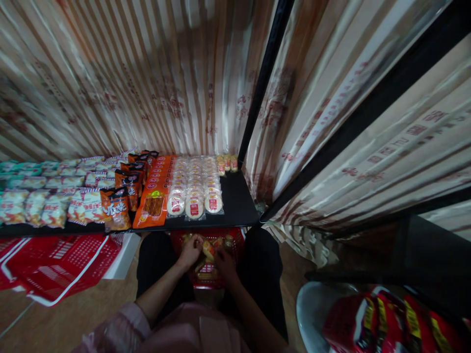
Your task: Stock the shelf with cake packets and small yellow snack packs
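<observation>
Between my knees is a red plastic basket (241, 240) with several small yellow-wrapped packets in it. Over the basket, my left hand (190, 252) and my right hand (225, 264) pinch one small yellow snack packet (208, 250) from either side. The fingers of both hands are closed and partly in shadow. Just beyond, a few similar yellow snack packets (227, 164) stand at the back right corner of the black shelf (237, 198). Rows of round white packaged crackers (194, 207) lie to their left.
Orange snack bags (152, 196), black-and-orange bags (115, 208) and white bags (55, 208) line the shelf leftward. A second red basket (69, 264) is at lower left. Red packages (382, 318) sit at lower right. Dark posts (263, 88) and a patterned curtain (165, 73) enclose the shelf.
</observation>
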`<state>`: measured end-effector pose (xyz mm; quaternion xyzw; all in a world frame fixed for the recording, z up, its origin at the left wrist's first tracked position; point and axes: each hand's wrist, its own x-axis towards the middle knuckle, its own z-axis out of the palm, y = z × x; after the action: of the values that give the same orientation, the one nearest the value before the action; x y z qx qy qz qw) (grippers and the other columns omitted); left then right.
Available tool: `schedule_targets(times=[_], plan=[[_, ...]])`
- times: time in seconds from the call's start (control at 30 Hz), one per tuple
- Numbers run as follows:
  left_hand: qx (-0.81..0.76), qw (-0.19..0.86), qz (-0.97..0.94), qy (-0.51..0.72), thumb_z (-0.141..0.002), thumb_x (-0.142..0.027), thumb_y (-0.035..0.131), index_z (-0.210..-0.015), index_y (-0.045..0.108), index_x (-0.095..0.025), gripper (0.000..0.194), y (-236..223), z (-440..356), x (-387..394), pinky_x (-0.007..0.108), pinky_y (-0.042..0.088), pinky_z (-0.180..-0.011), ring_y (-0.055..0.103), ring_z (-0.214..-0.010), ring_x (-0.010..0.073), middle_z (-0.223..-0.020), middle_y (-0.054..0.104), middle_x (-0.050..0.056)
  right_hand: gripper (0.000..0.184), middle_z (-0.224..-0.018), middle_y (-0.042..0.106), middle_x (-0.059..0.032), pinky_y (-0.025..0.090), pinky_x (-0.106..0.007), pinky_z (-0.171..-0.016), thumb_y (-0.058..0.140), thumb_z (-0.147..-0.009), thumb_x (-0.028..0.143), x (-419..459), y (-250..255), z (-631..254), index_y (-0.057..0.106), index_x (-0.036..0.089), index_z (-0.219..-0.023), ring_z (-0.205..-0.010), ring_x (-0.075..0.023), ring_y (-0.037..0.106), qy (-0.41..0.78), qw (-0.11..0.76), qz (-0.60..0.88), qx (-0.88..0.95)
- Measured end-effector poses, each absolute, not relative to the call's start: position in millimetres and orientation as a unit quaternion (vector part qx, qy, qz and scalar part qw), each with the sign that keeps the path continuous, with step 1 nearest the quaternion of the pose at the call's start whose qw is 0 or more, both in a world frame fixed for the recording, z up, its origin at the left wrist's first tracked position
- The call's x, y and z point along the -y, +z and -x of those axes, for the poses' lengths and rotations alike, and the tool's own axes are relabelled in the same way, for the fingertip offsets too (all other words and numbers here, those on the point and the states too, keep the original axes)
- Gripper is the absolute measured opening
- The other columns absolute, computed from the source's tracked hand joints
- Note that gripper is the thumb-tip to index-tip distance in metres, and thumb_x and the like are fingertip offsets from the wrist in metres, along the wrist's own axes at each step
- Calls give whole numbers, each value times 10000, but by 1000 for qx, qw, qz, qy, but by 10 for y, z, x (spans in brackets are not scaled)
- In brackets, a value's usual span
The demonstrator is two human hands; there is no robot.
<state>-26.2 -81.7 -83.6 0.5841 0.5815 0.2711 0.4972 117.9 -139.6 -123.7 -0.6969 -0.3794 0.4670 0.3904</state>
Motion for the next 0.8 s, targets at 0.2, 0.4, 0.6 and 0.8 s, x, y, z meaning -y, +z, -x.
schedule_targets(times=[0.2,0.4,0.6,0.8], plan=[[-572,473,-607,284,-736,-88,422,-756,512,-190,138,-836,204,821,212,432,-697,539,-709,114,-705,556,-31,270,-857,708,-91,504,-330,-780,498,-696,367,1466,-1122,-1191,625,165,-823,-818,-229,659,462,413,670,409],[-555,420,-653,298,-797,-147,435,-753,541,-191,123,-742,120,797,246,433,-790,558,-830,139,-793,580,5,313,-938,706,-102,494,-370,-839,580,-657,356,1506,-1016,-1205,639,174,-904,-897,-255,654,431,420,689,405],[-532,405,-677,307,-804,-149,419,-769,564,-184,153,-560,5,749,276,435,-805,553,-837,147,-834,565,18,404,-1046,679,-114,467,-366,-900,604,-657,369,1493,-836,-1253,631,161,-1003,-991,-255,624,383,428,695,433],[-513,407,-693,301,-780,-118,423,-789,578,-183,168,-377,-118,692,263,427,-780,550,-816,141,-823,560,12,349,-990,689,-86,484,-327,-824,560,-725,398,1473,-600,-1322,629,178,-986,-923,-229,638,354,403,709,458]])
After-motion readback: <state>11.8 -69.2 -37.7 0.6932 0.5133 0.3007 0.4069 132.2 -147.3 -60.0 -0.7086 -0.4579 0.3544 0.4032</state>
